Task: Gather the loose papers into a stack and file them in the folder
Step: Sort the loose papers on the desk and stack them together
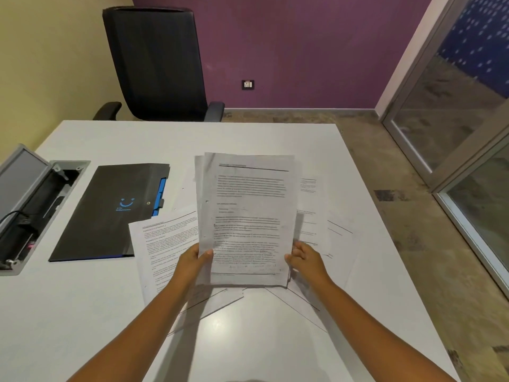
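Far left, sunk into the white bench point(82, 312): grey open cable box point(33, 205) with black wiring inside. Just right of it, flat on the bench: closed black folder with a blue smile mark and blue tabs point(110, 213). Partly over its near corner and spreading rightward: loose printed white sheets point(162, 252). Left hand point(192, 260) clamped on the lower left edge of a raised stack of printed white papers point(248, 216), thumb on the front; right hand point(304, 259) clamped on the lower right edge. Stack upright, above the loose sheets. Behind the bench: black office chair point(159, 64), cream and purple walls, glass partition at right.
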Demonstrator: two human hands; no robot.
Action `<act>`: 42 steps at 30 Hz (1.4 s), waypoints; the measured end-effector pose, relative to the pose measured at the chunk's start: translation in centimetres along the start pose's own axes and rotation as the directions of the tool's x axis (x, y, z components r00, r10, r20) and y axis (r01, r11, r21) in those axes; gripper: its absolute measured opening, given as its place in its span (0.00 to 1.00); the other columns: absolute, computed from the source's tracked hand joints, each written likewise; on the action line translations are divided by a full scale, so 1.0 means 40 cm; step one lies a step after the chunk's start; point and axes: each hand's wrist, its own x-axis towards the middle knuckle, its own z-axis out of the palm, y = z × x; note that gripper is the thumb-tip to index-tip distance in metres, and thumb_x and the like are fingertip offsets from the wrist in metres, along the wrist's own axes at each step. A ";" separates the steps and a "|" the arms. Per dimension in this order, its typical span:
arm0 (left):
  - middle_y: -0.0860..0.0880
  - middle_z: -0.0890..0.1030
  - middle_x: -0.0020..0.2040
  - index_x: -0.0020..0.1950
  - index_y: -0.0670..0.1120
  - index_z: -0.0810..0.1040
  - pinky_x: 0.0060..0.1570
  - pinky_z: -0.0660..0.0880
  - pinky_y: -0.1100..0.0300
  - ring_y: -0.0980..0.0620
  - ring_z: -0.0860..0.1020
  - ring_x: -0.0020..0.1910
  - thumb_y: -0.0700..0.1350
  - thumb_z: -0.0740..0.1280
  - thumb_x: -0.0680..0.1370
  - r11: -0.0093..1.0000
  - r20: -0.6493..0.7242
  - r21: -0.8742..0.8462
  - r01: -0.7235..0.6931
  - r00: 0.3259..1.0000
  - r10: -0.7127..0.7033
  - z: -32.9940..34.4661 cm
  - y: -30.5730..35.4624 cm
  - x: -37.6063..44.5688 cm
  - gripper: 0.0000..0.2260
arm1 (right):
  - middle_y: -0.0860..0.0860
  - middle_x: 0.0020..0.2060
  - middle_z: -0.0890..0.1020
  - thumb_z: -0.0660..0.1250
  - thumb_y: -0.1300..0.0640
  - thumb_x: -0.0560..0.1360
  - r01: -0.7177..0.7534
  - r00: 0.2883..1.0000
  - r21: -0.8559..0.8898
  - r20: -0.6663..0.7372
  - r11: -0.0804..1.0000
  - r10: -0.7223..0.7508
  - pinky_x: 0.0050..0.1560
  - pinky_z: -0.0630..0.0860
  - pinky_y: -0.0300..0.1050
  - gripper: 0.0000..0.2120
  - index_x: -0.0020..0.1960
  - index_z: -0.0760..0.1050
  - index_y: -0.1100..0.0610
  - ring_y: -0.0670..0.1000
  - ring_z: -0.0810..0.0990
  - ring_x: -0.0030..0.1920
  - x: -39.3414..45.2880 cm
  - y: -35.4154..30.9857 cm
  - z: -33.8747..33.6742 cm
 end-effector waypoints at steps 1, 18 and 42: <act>0.41 0.81 0.55 0.57 0.45 0.78 0.59 0.74 0.45 0.42 0.79 0.55 0.41 0.65 0.76 1.000 0.009 -0.016 -0.011 1.000 0.011 0.000 0.003 0.002 0.10 | 0.51 0.45 0.82 0.63 0.70 0.75 0.023 1.000 -0.007 0.010 1.000 -0.023 0.42 0.80 0.40 0.13 0.56 0.75 0.59 0.50 0.81 0.47 0.001 -0.014 -0.002; 0.52 0.79 0.46 0.56 0.46 0.76 0.43 0.74 0.60 0.53 0.76 0.44 0.41 0.70 0.73 0.977 -0.090 0.043 -0.207 0.973 0.211 0.060 0.082 -0.005 0.12 | 0.43 0.43 0.80 0.71 0.58 0.72 0.259 0.966 -0.082 0.038 0.962 -0.257 0.39 0.76 0.32 0.09 0.47 0.74 0.46 0.45 0.79 0.45 -0.010 -0.106 0.036; 0.39 0.77 0.40 0.39 0.37 0.73 0.42 0.75 0.48 0.41 0.74 0.37 0.42 0.67 0.75 0.929 -0.597 0.359 0.094 0.788 0.150 -0.144 -0.147 -0.059 0.10 | 0.55 0.53 0.79 0.62 0.61 0.75 0.074 0.968 -0.524 0.243 0.849 0.065 0.49 0.72 0.41 0.15 0.61 0.73 0.59 0.53 0.77 0.51 0.014 0.004 0.264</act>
